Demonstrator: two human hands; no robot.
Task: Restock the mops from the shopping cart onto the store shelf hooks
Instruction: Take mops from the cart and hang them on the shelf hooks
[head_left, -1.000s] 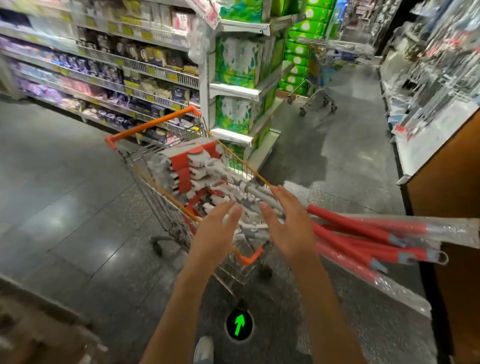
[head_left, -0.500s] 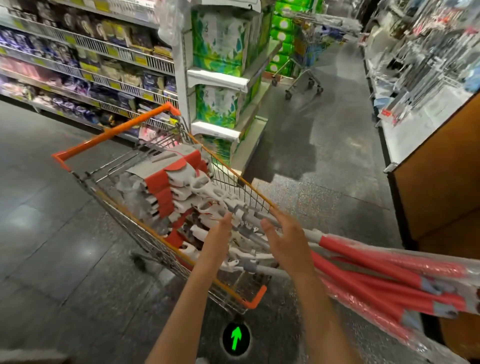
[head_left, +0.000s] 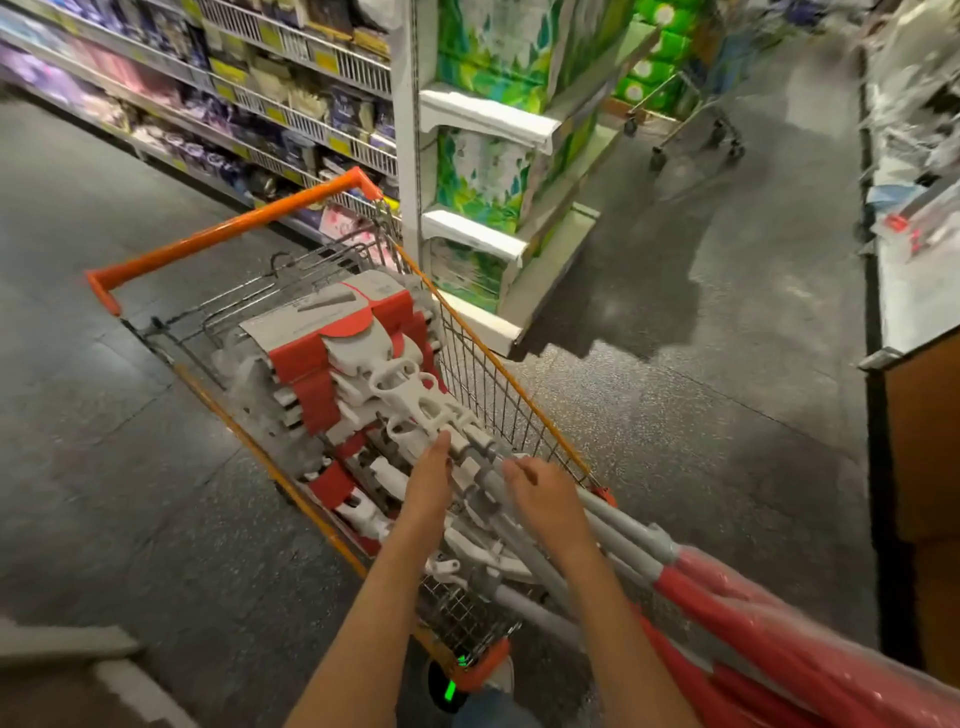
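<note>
left hand (head_left: 428, 483) and right hand (head_left: 545, 501), fingers straight, rest apart on the mops (head_left: 363, 374) at frame centre, holding nothing; bare floor (head_left: 701, 395) flanks the shopping cart (head_left: 228, 231).

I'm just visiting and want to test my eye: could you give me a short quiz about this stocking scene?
1. True or false: the mops lie in the shopping cart with their red handles sticking out over its end.
2. What colour is the cart's push bar?
3. Which of the hands lies straight along the white mop joints: A left hand, B right hand?

Key: 1 true; 2 orange; 3 A.
</note>
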